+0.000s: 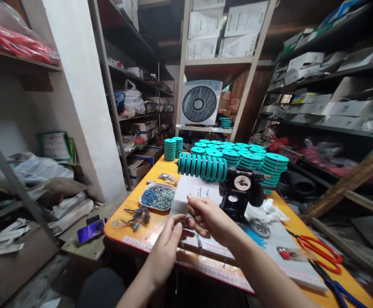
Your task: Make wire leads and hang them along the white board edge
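Observation:
My right hand [207,216] is closed above the pale board [285,246], thumb and forefinger pinched together. Just to its left, my left hand [170,239] has its fingers curled towards it; the two hands almost meet. A small greyish thing shows between them, too small and blurred to name. Behind my right hand stands a black winding machine [237,201] with a round dial [242,182]. Its shaft carries a row of teal spools [202,167]. A white tray [140,202] of small blue and grey pin-like parts sits beyond my left hand.
Stacks of teal discs [274,164] fill the table's back. Red-handled scissors [324,252], blue-handled pliers [340,291] and a round metal dish [259,227] lie to the right. Dark tangled pieces [138,216] lie left. A box fan [201,102] stands behind, between loaded shelves.

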`<state>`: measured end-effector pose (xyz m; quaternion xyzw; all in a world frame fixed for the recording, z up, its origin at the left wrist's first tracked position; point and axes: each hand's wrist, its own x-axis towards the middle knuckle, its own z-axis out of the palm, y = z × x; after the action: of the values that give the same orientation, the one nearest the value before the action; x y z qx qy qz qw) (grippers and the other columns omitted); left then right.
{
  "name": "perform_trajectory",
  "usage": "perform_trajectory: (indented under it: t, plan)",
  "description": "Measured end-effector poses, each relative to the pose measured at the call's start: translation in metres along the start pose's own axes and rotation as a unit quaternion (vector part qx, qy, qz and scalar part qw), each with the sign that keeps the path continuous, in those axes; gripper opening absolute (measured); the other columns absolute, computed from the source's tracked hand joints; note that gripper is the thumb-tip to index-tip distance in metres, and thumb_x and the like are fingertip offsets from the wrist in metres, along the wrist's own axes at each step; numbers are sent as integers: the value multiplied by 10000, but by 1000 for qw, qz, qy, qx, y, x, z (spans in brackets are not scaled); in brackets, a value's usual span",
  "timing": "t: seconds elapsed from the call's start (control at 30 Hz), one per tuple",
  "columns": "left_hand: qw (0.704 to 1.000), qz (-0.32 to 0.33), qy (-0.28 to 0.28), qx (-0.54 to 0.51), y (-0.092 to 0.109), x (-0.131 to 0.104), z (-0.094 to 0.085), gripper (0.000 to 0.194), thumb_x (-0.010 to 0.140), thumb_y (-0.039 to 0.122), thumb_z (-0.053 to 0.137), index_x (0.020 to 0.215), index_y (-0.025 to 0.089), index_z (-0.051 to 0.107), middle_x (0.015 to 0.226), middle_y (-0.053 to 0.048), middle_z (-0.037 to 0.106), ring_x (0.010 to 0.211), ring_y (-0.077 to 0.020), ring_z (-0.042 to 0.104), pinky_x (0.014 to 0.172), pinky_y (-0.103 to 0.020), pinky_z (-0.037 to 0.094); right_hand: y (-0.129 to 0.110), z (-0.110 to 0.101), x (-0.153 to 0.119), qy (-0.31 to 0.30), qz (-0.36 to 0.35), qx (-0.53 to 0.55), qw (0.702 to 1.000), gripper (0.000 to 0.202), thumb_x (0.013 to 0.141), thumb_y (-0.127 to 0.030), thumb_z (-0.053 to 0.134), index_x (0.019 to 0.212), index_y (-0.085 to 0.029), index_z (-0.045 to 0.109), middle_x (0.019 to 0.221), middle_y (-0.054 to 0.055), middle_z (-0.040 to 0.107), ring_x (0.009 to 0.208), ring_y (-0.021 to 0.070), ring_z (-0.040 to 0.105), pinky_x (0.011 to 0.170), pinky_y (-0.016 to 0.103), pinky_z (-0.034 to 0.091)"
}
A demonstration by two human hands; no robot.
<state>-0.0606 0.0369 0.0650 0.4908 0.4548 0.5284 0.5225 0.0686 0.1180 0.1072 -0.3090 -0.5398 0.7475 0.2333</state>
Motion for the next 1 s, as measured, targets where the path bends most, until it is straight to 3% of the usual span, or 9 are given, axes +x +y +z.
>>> perform_trajectory:
  t: [0.13,0.23,0.3,0.43,0.57,0.73,1.0]
  plan:
    - [998,45,-13,30,7,22,-1,342,861,438,452,735,129,525,658,-1,501,612,-73,439,588,-170,357,-1,-5,2,0,7,-9,1000,519,770,-578,513,768,-105,299,573,0,502,327,50,377,277,118,195]
    - [999,39,-9,-17,-2,23,4,342,847,431,485,693,126,485,505,40,393,461,-45,342,463,-164,268,3,-1,4,12,10,31,999,479,800,-545,472,767,-112,270,530,-19,457,312,39,349,278,114,169]
    - [997,28,0,-66,-8,18,8,339,851,433,476,691,134,458,452,51,373,409,-47,343,436,-166,276,7,5,5,24,12,69,997,430,840,-515,391,768,-118,242,502,-38,411,295,32,312,279,117,143]
    - [987,1,17,-162,-14,7,16,312,854,426,464,724,143,442,474,33,463,390,-71,425,422,-186,354,10,18,7,43,18,130,990,355,884,-454,278,774,-123,210,491,-55,365,278,27,254,280,129,127]
    - [977,-7,42,-209,-16,-2,19,296,860,393,471,715,135,457,450,33,467,397,-78,472,453,-188,382,7,25,7,55,29,158,986,340,879,-436,321,789,-119,235,504,-55,373,284,7,242,301,115,107]
    - [971,-15,40,-236,-24,-13,19,302,855,385,487,706,122,489,478,8,512,427,-101,515,504,-223,413,4,25,5,64,44,163,983,314,891,-410,316,792,-119,249,502,-50,367,289,9,247,308,118,101]
    - [973,-43,34,-223,-39,-27,17,351,834,434,507,703,109,496,481,-17,538,411,-117,533,459,-217,420,7,20,8,58,48,151,986,344,879,-449,336,800,-126,248,542,-39,370,299,6,224,289,98,106]
